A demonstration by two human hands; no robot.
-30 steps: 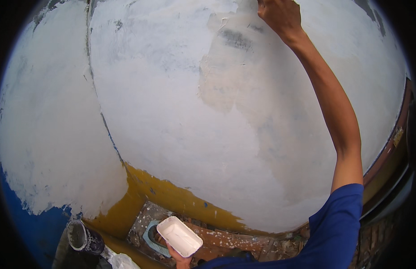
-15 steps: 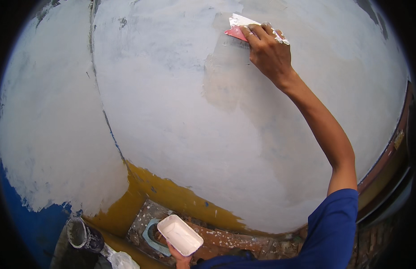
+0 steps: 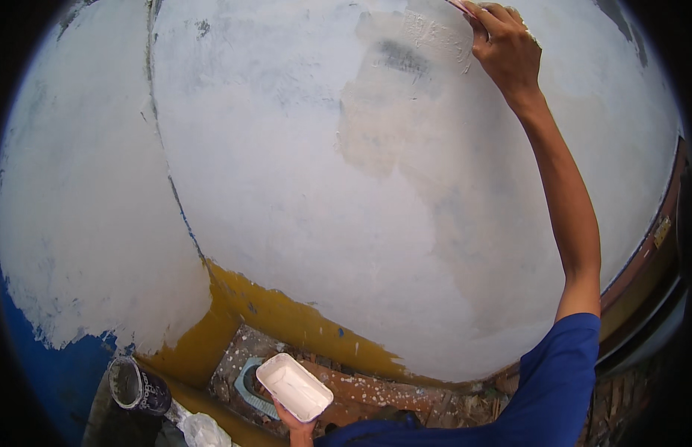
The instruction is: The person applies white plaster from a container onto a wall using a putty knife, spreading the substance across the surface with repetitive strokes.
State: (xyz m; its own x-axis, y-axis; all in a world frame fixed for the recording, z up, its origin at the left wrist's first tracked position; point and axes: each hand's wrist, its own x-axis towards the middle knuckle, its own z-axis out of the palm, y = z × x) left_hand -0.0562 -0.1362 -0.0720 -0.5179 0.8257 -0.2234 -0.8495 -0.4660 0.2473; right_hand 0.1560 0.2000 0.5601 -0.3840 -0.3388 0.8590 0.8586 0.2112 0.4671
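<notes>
My right hand [image 3: 507, 46] is raised high against the wall [image 3: 308, 194], its fingers closed on a putty scraper [image 3: 460, 6] with a pinkish-red edge; most of the blade runs out of the picture's top. White putty clings to the knuckles. Beside the scraper lies a fresh, ridged smear of white putty [image 3: 435, 37] over a damp greyish patch. Low down, my left hand [image 3: 295, 423] grips the end of a shallow white rectangular tub [image 3: 295, 387], tilted so that its pale, putty-coated inside shows.
A dark bucket [image 3: 141, 387] and a clear plastic bag [image 3: 204, 430] stand at lower left. Behind the tub is a light-blue squat toilet [image 3: 250, 387] on a speckled ledge. Yellow paint [image 3: 301, 320] borders the wall's foot; a brown frame [image 3: 644, 253] edges the right.
My right hand has moved up and to the right with the scraper, leaving a ridged putty smear where it was. The tub in my left hand has shifted slightly left.
</notes>
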